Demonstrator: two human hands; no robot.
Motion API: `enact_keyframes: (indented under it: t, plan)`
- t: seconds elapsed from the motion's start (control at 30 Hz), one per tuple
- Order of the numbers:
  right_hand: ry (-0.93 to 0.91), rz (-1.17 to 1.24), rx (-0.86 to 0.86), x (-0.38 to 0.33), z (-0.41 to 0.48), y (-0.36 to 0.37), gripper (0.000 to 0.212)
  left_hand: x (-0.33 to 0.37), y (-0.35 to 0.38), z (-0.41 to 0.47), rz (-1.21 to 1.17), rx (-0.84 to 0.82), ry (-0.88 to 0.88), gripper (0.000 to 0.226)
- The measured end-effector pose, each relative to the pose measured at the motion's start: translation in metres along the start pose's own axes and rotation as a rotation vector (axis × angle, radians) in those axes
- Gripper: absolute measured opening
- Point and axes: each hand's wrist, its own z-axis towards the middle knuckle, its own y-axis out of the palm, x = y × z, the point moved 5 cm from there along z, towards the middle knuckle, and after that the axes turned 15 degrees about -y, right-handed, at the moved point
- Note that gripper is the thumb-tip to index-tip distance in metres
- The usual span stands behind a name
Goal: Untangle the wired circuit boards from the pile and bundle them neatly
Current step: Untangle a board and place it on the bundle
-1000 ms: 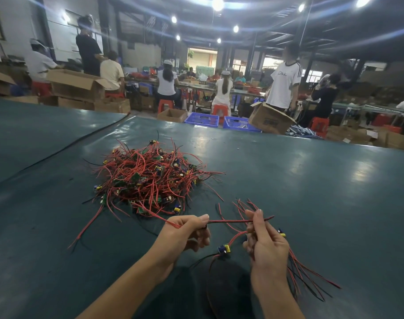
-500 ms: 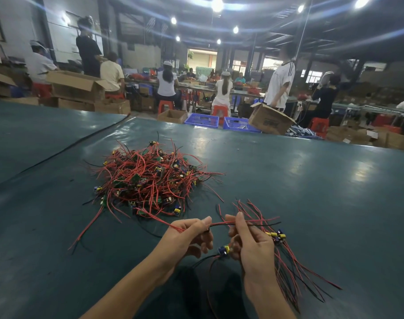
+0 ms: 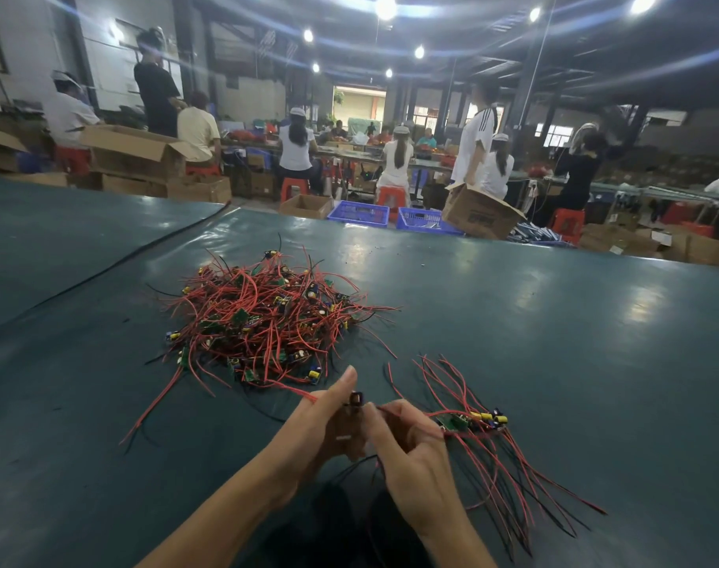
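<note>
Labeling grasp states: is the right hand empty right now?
No, the right hand grips the bundle of wired circuit boards, wires fanning to its right.

Worktop [image 3: 554, 362]: dark green covering, glossy, with a dark seam [image 3: 145, 248] running towards its far left edge. Beyond the far edge: two blue crates [image 3: 360, 213] side by side, a tilted open cardboard box [image 3: 482, 215] just beside them, and red stools [image 3: 294, 186]. Stacked cartons [image 3: 132, 151] sit past the far left corner. Workers [image 3: 295, 147] sit at benches behind. Ceiling lamps [image 3: 385, 6] are lit.
</note>
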Motion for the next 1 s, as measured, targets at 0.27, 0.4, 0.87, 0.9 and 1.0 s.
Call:
enact_keyframes:
  t: [0.27,0.4,0.87,0.9,1.0]
  plan:
    - [0.021,-0.031,-0.095,0.003,-0.004,0.006,0.052,-0.005,0.006,-0.003,0.218,0.033,-0.069,0.057]
    - [0.062,-0.124,0.084,0.003,-0.001,-0.006,0.058,-0.001,0.005,-0.002,0.21,0.043,-0.007,0.063]
    - [0.066,0.151,0.513,0.008,0.006,-0.045,0.037,0.01,-0.005,-0.013,0.889,0.497,0.564,0.043]
    - [0.081,0.176,0.526,0.008,0.006,-0.045,0.041,0.009,-0.003,-0.013,0.89,0.483,0.583,0.035]
    - [0.094,0.159,0.605,0.001,0.005,-0.048,0.038,0.01,0.003,-0.015,0.85,0.408,0.639,0.013]
